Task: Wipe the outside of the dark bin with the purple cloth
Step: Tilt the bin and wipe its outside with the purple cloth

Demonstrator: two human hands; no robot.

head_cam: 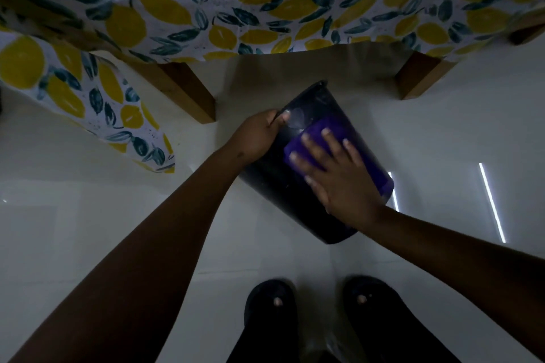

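Note:
The dark bin [283, 194] is tipped over above the white floor, its open mouth pointing away toward the table and its base nearest me. My left hand [259, 135] grips the bin's rim on the left side, thumb over the edge. A purple cloth [368, 156] lies flat on the bin's upper outer wall. My right hand [333, 168] presses on the cloth with fingers spread, covering its middle. The far side of the bin is hidden.
A table under a lemon-print cloth [265, 3] stands just beyond the bin, with wooden legs at left [188, 91] and right [418, 76]. A corner of the cloth hangs low at left [97, 103]. My feet in dark slippers [271, 306] stand on the glossy floor below.

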